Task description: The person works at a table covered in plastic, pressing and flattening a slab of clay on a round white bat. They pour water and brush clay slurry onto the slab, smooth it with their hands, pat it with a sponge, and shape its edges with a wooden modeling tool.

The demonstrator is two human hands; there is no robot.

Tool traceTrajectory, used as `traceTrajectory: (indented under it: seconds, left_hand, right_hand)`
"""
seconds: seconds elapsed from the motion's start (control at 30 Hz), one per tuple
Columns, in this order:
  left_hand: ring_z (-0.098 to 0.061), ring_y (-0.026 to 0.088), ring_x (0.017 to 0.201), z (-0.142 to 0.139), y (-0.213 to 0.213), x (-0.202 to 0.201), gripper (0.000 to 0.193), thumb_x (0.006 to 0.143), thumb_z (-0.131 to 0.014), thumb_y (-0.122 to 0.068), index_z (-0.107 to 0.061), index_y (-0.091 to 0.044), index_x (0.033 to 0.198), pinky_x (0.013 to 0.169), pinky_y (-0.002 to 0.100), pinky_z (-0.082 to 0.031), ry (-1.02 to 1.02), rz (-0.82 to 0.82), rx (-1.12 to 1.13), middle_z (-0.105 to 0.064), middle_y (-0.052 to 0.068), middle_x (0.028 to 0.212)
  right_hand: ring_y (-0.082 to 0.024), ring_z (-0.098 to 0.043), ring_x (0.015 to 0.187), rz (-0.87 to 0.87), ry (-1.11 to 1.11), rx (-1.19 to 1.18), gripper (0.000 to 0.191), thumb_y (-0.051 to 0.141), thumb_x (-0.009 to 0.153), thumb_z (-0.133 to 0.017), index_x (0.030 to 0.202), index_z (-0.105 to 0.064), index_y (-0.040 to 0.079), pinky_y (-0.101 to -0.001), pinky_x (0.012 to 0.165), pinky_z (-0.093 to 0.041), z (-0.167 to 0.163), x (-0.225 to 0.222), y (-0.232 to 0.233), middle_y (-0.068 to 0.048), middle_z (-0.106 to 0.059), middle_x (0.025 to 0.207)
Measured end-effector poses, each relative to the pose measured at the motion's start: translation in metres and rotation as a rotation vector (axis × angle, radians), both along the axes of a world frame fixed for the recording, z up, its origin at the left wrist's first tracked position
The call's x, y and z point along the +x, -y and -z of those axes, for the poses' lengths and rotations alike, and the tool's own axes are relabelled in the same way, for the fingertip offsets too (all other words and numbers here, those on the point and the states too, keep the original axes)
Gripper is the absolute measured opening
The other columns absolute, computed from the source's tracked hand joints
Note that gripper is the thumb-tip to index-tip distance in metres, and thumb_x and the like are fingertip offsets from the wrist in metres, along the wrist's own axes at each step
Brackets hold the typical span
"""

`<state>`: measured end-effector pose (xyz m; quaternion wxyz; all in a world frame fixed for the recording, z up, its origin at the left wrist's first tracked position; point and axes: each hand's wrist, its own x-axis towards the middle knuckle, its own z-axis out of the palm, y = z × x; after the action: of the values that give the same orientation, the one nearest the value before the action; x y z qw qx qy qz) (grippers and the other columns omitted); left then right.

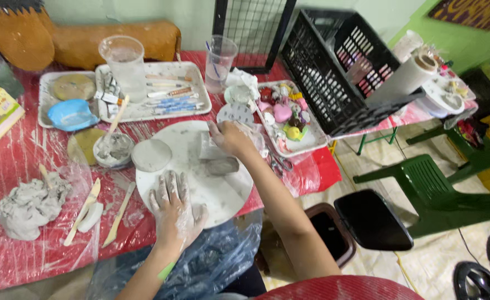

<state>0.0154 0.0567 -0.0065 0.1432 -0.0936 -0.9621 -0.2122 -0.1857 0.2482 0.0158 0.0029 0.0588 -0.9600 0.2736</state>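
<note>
Left hand (174,208) flat on round board (223,194) overhanging table's front edge, right hand (231,139) gripping clay piece (223,165); a hard press risks tipping it.

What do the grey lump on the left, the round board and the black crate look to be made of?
Lump: wet grey clay, matte, torn and creased. Board: smooth and white, clay-smeared; plastic or laminate, unclear. Crate: moulded black plastic, slightly glossy lattice walls.

A bare stretch of the round white board (211,194) lies open between the left hand (173,211) and right hand (231,139); a clay disc (151,154), slip bowl (113,150) and trinket tray (306,141) crowd its edges.
</note>
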Motion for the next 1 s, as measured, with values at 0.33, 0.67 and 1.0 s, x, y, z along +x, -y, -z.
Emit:
traceTrajectory:
  seconds: [0.33, 0.67, 1.0]
  left_hand:
    - [-0.036, 0.047, 0.142, -0.018, -0.043, -0.061, 0.115, 0.073, -0.086, -0.044, -0.023, 0.005, 0.155, 0.115, 0.054, -0.028, 0.004, 0.326, 0.507, -0.036, 0.032, 0.155]
    - [-0.066, 0.041, 0.110, -0.014, -0.046, -0.055, 0.094, 0.058, -0.098, -0.046, -0.052, 0.000, 0.126, 0.094, 0.047, -0.054, -0.007, 0.212, 0.607, -0.066, 0.023, 0.119]
    - [-0.069, 0.020, 0.091, -0.044, -0.025, -0.063, 0.066, 0.063, -0.094, -0.040, -0.062, -0.006, 0.109, 0.083, 0.034, -0.058, 0.195, 0.254, 1.018, -0.073, 0.007, 0.098]
  right_hand:
    - [-0.025, -0.064, 0.074, 0.294, -0.353, -0.310, 0.058, 0.039, 0.107, -0.037, 0.104, -0.078, -0.001, -0.0395, 0.075, -0.049, -0.014, 0.052, -0.040, -0.020, -0.068, 0.075]
    - [-0.018, -0.072, 0.087, 0.110, -0.414, -0.815, 0.068, 0.041, 0.114, -0.028, 0.099, -0.075, -0.006, -0.0313, 0.089, -0.056, -0.003, 0.075, -0.032, -0.012, -0.077, 0.093]
    - [-0.023, -0.069, 0.102, -0.148, -0.270, -0.484, 0.056, 0.037, 0.089, -0.075, 0.130, -0.060, 0.001, -0.0374, 0.091, -0.054, -0.014, 0.072, -0.047, -0.015, -0.073, 0.113]
